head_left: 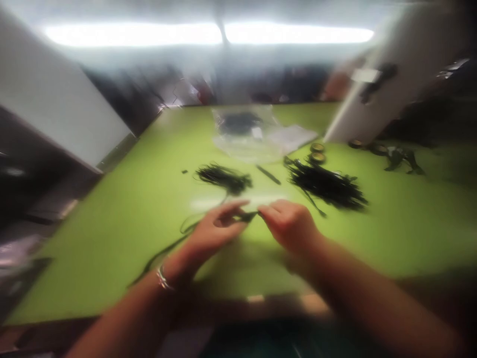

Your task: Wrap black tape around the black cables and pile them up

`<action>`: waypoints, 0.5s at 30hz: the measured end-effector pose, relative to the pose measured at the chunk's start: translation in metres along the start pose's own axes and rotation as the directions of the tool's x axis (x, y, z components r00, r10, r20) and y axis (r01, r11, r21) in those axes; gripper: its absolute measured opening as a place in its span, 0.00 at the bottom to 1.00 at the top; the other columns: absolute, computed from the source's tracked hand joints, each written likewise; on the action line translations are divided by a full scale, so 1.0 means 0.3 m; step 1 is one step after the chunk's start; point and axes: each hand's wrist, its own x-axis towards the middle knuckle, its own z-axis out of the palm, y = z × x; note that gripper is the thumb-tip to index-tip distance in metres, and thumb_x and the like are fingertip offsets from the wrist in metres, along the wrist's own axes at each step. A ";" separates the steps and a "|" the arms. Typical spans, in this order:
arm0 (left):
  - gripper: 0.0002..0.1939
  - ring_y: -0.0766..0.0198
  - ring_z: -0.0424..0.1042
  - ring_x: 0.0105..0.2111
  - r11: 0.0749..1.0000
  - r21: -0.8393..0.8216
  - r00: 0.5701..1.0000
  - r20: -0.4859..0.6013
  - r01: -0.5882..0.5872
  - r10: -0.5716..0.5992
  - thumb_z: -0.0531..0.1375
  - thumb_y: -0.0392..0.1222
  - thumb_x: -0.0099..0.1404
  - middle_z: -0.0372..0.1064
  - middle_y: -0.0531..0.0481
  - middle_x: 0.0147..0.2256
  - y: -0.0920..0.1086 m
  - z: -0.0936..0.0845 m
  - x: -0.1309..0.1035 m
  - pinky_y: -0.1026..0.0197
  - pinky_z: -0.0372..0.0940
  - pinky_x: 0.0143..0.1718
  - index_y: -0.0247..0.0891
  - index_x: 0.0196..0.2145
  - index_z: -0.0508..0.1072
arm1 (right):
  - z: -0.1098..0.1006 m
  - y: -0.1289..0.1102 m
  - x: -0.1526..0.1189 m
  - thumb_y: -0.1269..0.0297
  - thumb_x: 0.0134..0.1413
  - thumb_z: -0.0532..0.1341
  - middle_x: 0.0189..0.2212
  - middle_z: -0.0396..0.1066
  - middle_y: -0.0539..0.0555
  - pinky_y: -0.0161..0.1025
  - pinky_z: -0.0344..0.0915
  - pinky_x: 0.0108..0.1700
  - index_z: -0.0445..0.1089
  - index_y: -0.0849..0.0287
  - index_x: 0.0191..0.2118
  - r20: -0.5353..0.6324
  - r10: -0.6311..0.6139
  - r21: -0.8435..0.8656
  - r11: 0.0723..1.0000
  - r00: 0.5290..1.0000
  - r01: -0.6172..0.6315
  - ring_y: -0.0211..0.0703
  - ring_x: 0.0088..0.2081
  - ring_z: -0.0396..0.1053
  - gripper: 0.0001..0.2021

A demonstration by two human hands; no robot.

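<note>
Near the middle of the green table's [112, 238] front edge, I have my left hand [214, 229] curled with thumb and fingers around a small dark piece [249, 216], and my right hand [286, 219] pinches that piece's other end between its fingertips. Beyond my hands, toward the table's center, lies a smaller bundle of black cables [225, 178], with a larger bundle of black cables [328, 185] to its right, and a clear plastic bag [242, 132] sits near the far edge.
</note>
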 end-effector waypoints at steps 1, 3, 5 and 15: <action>0.26 0.72 0.63 0.21 1.000 -0.022 1.000 -0.009 0.013 -0.013 0.69 0.41 0.51 0.72 0.47 0.36 -0.006 0.002 0.003 0.67 0.57 0.20 0.38 0.50 0.75 | 0.003 -0.003 0.001 0.73 0.58 0.56 0.18 0.62 0.49 0.39 0.47 0.27 0.70 0.59 0.28 0.001 0.002 0.006 1.000 1.000 -0.002 0.38 0.24 0.55 0.10; 0.23 0.72 0.60 0.20 0.995 -0.085 0.999 -0.006 0.044 -0.045 0.70 0.45 0.51 0.70 0.50 0.27 -0.022 0.008 0.009 0.67 0.55 0.20 0.35 0.45 0.78 | 0.008 -0.009 0.001 0.73 0.58 0.56 0.18 0.62 0.49 0.39 0.47 0.28 0.71 0.59 0.28 -0.001 -0.004 0.019 1.000 1.000 0.004 0.38 0.24 0.55 0.09; 0.19 0.72 0.58 0.18 0.991 -0.116 0.998 -0.015 0.064 -0.066 0.68 0.50 0.52 0.65 0.53 0.20 -0.037 0.013 0.015 0.67 0.53 0.19 0.33 0.37 0.79 | 0.013 -0.012 0.002 0.74 0.57 0.57 0.18 0.62 0.49 0.39 0.48 0.28 0.71 0.59 0.29 -0.017 -0.025 0.020 0.999 1.000 0.026 0.39 0.24 0.55 0.09; 0.22 0.69 0.64 0.20 0.978 -0.176 0.990 0.101 0.115 -0.098 0.65 0.57 0.55 0.71 0.48 0.23 -0.039 -0.013 0.018 0.66 0.57 0.22 0.31 0.28 0.77 | 0.012 -0.016 0.001 0.74 0.59 0.59 0.20 0.67 0.48 0.38 0.52 0.29 0.73 0.65 0.40 -0.186 -0.172 -0.017 0.985 0.967 0.172 0.38 0.25 0.55 0.06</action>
